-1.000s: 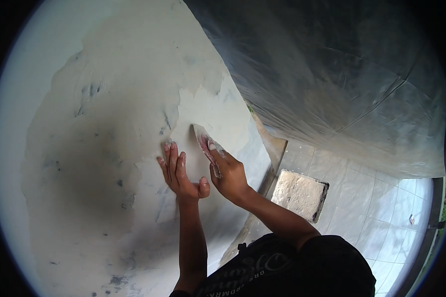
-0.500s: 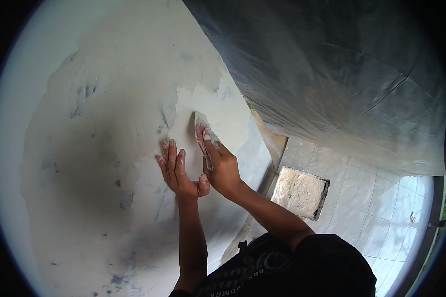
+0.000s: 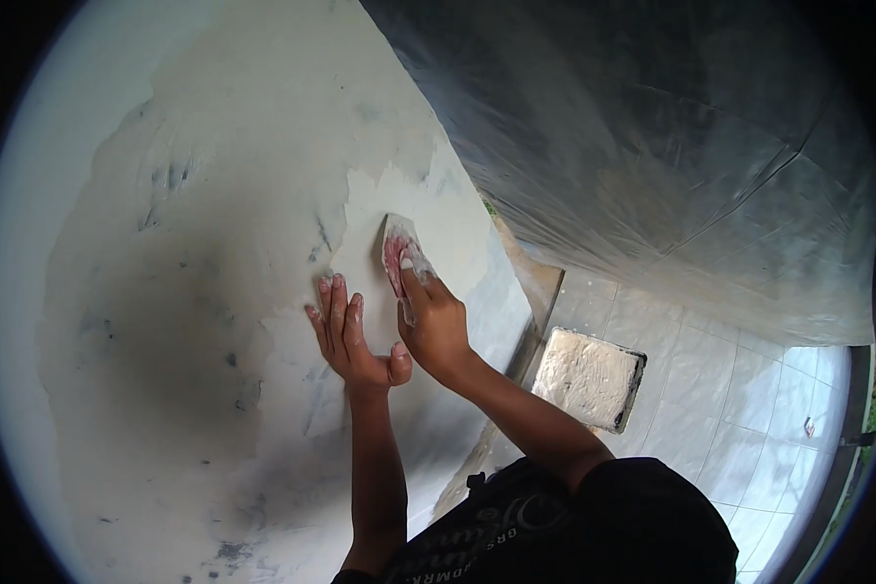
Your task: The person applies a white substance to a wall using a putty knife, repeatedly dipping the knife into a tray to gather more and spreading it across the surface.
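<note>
My right hand (image 3: 436, 329) is closed around a flat putty scraper (image 3: 395, 238), reddish in the middle and smeared with white putty. Its blade lies against or very close to the wall (image 3: 214, 146), on a patch of fresh, paler coating. Just left of it, my left hand (image 3: 352, 341) rests on the wall with fingers stretched and spread, white putty on the fingertips. Nothing is in that hand. The wall is off-white, with uneven coating edges and dark marks.
On the tiled floor (image 3: 691, 409) at the right stands a square, dark-edged container (image 3: 641, 374) full of white putty (image 3: 586, 378). A large grey plastic sheet (image 3: 652, 146) hangs at the upper right, alongside the wall's edge.
The scraper has shifted slightly and turned, so more of its reddish face shows. My right hand has moved a little with it. My left hand stays in place on the wall.
</note>
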Tool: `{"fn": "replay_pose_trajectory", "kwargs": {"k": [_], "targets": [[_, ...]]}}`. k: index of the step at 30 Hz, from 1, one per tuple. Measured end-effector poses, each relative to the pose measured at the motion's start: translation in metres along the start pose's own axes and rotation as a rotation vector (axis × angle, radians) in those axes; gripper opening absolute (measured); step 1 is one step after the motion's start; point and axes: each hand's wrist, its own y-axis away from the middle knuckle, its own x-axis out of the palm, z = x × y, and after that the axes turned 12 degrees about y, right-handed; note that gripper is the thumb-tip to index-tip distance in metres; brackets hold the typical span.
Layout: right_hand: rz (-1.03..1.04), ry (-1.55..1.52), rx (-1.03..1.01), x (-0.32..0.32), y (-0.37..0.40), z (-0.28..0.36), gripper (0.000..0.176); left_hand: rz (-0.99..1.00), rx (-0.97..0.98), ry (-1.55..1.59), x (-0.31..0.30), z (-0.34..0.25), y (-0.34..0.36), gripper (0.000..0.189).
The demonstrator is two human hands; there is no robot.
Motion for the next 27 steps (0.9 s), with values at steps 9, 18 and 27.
{"fn": "replay_pose_trajectory", "kwargs": {"k": [9,18,27], "targets": [[-0.395,-0.081,0.073,-0.022,-0.118,-0.03,0.046,0.039,-0.02,0.044,-0.001,0.002,0.003,0.059],[-0.066,-0.087,-0.034,-0.001,0.015,-0.01,0.061,0.027,-0.019,0.036,0.0,0.003,0.005,0.06],[-0.493,-0.092,0.055,-0.018,-0.13,-0.042,0.037,0.026,-0.024,0.054,0.0,0.002,0.004,0.06]]}}
